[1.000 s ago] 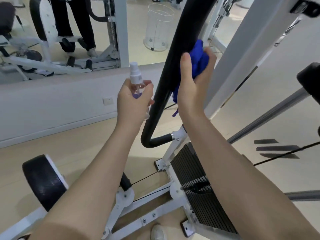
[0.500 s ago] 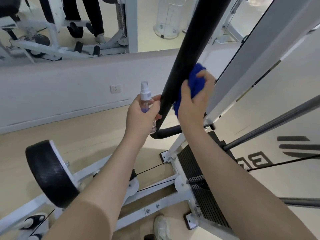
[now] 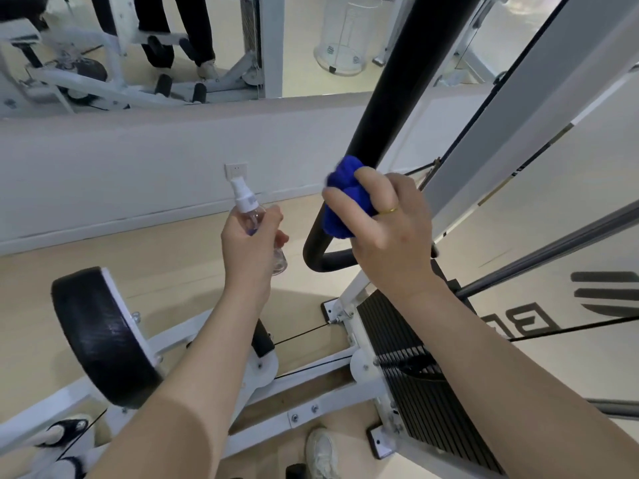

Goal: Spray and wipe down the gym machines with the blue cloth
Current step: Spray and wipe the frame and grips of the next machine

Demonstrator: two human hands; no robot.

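A pale wood floor is seen, bounded by a low white wall bearing a socket, with a mirror above. Open floor lies between that wall and the white machine frame. The blue cloth is bunched in the curled fingers of the right hand and pressed against the black padded bar near its lower bend. A clear spray bottle is gripped upright in the left hand, just beside the bar. A black roller pad and a weight stack are seen below.
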